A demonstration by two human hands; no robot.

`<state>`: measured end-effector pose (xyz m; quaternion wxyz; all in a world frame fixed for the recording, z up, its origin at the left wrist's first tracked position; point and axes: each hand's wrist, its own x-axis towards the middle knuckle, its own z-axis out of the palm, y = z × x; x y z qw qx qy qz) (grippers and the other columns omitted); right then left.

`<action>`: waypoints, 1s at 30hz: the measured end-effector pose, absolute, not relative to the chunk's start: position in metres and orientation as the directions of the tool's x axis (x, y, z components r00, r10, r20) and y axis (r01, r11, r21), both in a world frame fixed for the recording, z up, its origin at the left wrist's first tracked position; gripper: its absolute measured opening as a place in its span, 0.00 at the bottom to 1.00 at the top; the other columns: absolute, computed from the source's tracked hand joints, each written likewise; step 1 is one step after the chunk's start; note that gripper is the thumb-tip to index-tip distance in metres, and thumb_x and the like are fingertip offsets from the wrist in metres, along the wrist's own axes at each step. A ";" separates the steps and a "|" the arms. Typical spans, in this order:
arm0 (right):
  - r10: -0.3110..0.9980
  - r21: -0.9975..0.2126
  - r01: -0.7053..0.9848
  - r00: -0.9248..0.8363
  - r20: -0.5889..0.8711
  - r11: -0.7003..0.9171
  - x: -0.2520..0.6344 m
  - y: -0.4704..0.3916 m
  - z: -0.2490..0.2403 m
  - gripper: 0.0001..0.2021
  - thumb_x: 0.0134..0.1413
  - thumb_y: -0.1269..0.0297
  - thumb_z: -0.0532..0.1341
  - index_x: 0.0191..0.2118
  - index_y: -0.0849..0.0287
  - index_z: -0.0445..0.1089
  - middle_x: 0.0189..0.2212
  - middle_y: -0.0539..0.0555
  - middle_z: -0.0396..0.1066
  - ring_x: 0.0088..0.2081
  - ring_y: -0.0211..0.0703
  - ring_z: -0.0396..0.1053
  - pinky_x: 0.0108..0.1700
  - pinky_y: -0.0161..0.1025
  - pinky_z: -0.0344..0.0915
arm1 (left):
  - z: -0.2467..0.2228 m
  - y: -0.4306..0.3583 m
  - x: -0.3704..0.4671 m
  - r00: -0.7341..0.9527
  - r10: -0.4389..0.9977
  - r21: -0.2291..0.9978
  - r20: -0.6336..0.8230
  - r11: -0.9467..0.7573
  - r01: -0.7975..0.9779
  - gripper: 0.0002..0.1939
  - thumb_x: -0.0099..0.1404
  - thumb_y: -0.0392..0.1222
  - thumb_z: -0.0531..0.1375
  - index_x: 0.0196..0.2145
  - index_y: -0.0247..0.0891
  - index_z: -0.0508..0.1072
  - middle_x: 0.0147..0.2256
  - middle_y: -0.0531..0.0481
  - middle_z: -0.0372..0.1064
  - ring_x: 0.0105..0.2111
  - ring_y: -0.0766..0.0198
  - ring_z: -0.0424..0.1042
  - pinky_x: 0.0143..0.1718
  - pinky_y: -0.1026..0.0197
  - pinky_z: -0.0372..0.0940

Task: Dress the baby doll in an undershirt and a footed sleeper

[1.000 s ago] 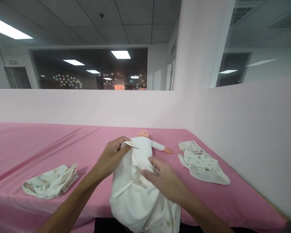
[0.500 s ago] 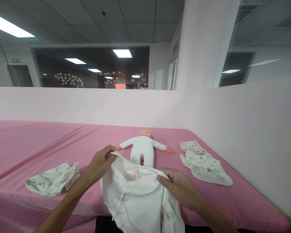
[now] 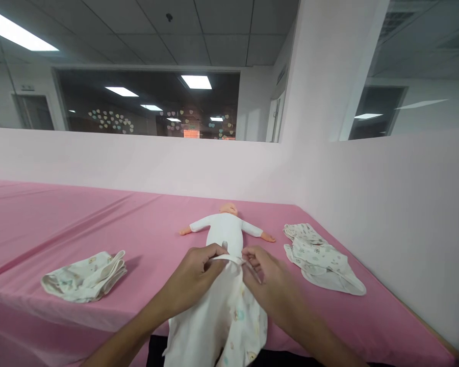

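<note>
Both my hands grip a white baby garment by its upper edge, and it hangs down in front of me over the near edge of the bed. Part of its cloth carries a small coloured print. My left hand pinches the edge on the left. My right hand pinches it on the right, close to the left hand, with the edge bunched between them. Just beyond the hands lies a baby doll on its back in a white suit, arms spread. Its legs are mostly hidden behind my hands and the garment.
A pink sheet covers the bed. On the left lies a folded printed cloth; on the right are several printed baby clothes, loosely laid. A white wall with windows stands behind, and another wall borders the right side.
My hands have come closer together and a little farther forward, toward the doll. The garment's edge, spread wide before, is now gathered between them.
</note>
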<state>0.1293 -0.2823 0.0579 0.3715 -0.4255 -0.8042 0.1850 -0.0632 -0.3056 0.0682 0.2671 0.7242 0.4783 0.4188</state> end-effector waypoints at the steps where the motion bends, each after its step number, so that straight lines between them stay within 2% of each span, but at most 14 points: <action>1: 0.791 -0.579 0.541 -0.375 0.483 0.610 0.126 -0.285 0.055 0.07 0.56 0.65 0.57 0.41 0.52 0.66 0.36 0.51 0.70 0.36 0.45 0.65 0.34 0.39 0.57 | 0.069 -0.308 -0.062 0.199 0.918 0.783 0.343 -0.397 0.479 0.12 0.66 0.45 0.53 0.36 0.40 0.75 0.32 0.52 0.72 0.29 0.64 0.66 0.30 0.64 0.59; 4: 0.731 -0.514 0.526 -0.402 0.551 0.677 0.116 -0.293 0.051 0.04 0.54 0.69 0.56 0.36 0.53 0.66 0.33 0.51 0.69 0.34 0.44 0.65 0.34 0.39 0.57 | 0.072 -0.315 -0.058 0.234 0.911 0.742 0.339 -0.412 0.529 0.12 0.65 0.43 0.52 0.31 0.38 0.73 0.27 0.53 0.68 0.26 0.67 0.61 0.27 0.64 0.55; 6: 0.749 -0.537 0.529 -0.379 0.543 0.657 0.114 -0.294 0.053 0.05 0.54 0.71 0.54 0.33 0.54 0.66 0.30 0.50 0.69 0.31 0.42 0.64 0.32 0.38 0.55 | 0.075 -0.319 -0.059 0.239 0.911 0.706 0.338 -0.413 0.576 0.12 0.65 0.42 0.52 0.29 0.38 0.72 0.25 0.54 0.64 0.24 0.68 0.57 0.25 0.64 0.52; 9: 0.815 -0.612 0.539 -0.358 0.456 0.579 0.119 -0.290 0.059 0.07 0.51 0.73 0.53 0.29 0.54 0.66 0.28 0.49 0.69 0.29 0.40 0.63 0.29 0.37 0.53 | 0.082 -0.324 -0.068 0.222 0.923 0.688 0.315 -0.383 0.616 0.11 0.65 0.43 0.54 0.27 0.38 0.71 0.23 0.56 0.59 0.23 0.69 0.52 0.23 0.65 0.48; 13: 0.885 -0.711 0.533 -0.347 0.311 0.459 0.132 -0.286 0.066 0.09 0.47 0.74 0.51 0.23 0.55 0.63 0.23 0.47 0.65 0.25 0.38 0.60 0.25 0.35 0.50 | 0.090 -0.324 -0.087 0.274 0.928 0.673 0.252 -0.371 0.640 0.12 0.66 0.47 0.55 0.29 0.39 0.72 0.24 0.56 0.62 0.24 0.69 0.56 0.24 0.66 0.49; 16: 0.903 -0.758 0.515 -0.360 0.233 0.401 0.145 -0.283 0.065 0.10 0.49 0.73 0.49 0.24 0.55 0.64 0.21 0.46 0.63 0.22 0.36 0.56 0.23 0.35 0.48 | 0.091 -0.320 -0.103 0.276 0.937 0.629 0.213 -0.347 0.696 0.16 0.66 0.54 0.55 0.29 0.39 0.71 0.25 0.55 0.62 0.25 0.68 0.57 0.24 0.66 0.50; 19: 0.906 -0.760 0.514 -0.350 0.236 0.397 0.161 -0.279 0.060 0.10 0.50 0.72 0.49 0.26 0.55 0.65 0.21 0.46 0.63 0.23 0.37 0.55 0.24 0.36 0.48 | 0.086 -0.317 -0.122 0.194 0.957 0.586 0.214 -0.285 0.759 0.18 0.65 0.56 0.55 0.27 0.39 0.68 0.26 0.55 0.60 0.25 0.68 0.57 0.24 0.66 0.49; 24: 0.908 -0.771 0.499 -0.335 0.251 0.397 0.184 -0.278 0.058 0.11 0.53 0.68 0.49 0.24 0.55 0.64 0.22 0.49 0.63 0.25 0.40 0.57 0.26 0.37 0.47 | 0.073 -0.320 -0.148 0.125 0.962 0.489 0.244 -0.233 0.840 0.19 0.65 0.56 0.56 0.25 0.39 0.64 0.24 0.56 0.58 0.25 0.67 0.57 0.25 0.65 0.49; 28: 0.936 -0.831 0.442 -0.243 0.254 0.340 0.192 -0.283 0.065 0.11 0.52 0.65 0.51 0.20 0.56 0.58 0.19 0.48 0.55 0.23 0.38 0.51 0.24 0.37 0.44 | 0.066 -0.323 -0.162 0.002 0.934 0.419 0.358 -0.163 0.893 0.22 0.64 0.60 0.55 0.24 0.39 0.61 0.22 0.56 0.59 0.24 0.67 0.58 0.26 0.65 0.50; 30: 0.944 -0.855 0.409 -0.219 0.247 0.319 0.195 -0.288 0.071 0.12 0.52 0.63 0.50 0.19 0.56 0.55 0.19 0.47 0.53 0.23 0.38 0.50 0.24 0.37 0.45 | 0.061 -0.329 -0.175 0.005 0.921 0.450 0.389 -0.195 0.872 0.21 0.63 0.59 0.58 0.23 0.39 0.63 0.21 0.56 0.60 0.23 0.67 0.59 0.25 0.65 0.52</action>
